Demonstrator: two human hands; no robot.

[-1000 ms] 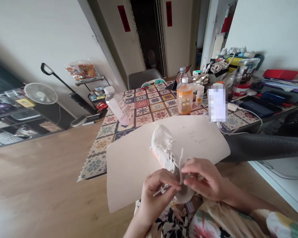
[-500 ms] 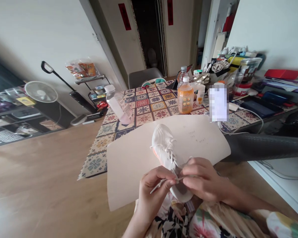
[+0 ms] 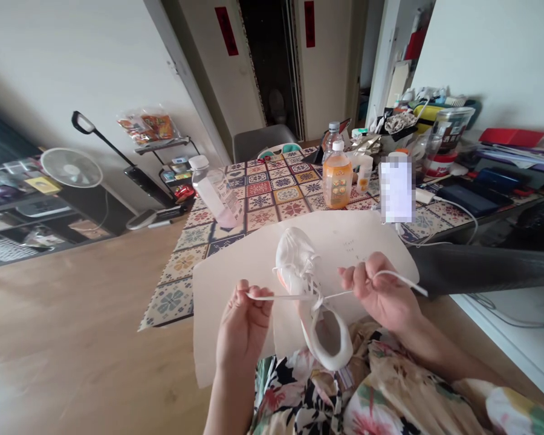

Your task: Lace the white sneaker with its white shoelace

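A white sneaker (image 3: 329,347) lies with its toe pointing away from me, partly on a large sheet of white paper (image 3: 233,260), its heel over my lap. My left hand (image 3: 246,323) is closed on one end of the white shoelace (image 3: 283,297), out to the left of the shoe. On the other side, my right hand (image 3: 378,290) grips the opposite lace end, whose loose tip sticks out to the right. Between the hands the lace runs taut and meets in a crossing or knot above the shoe's opening; which one, I cannot tell.
Across the patterned tablecloth (image 3: 259,188) stand a tilted clear bottle (image 3: 215,196), an orange drink bottle (image 3: 337,181) and a blurred-out phone-like screen (image 3: 396,190). Clutter fills the table's right side, with a white cable (image 3: 469,211). A dark armrest (image 3: 485,266) borders the right.
My hands were close together over the shoe's opening, fingers at the lace. Now they have spread apart to left and right, and the lace is stretched between them.
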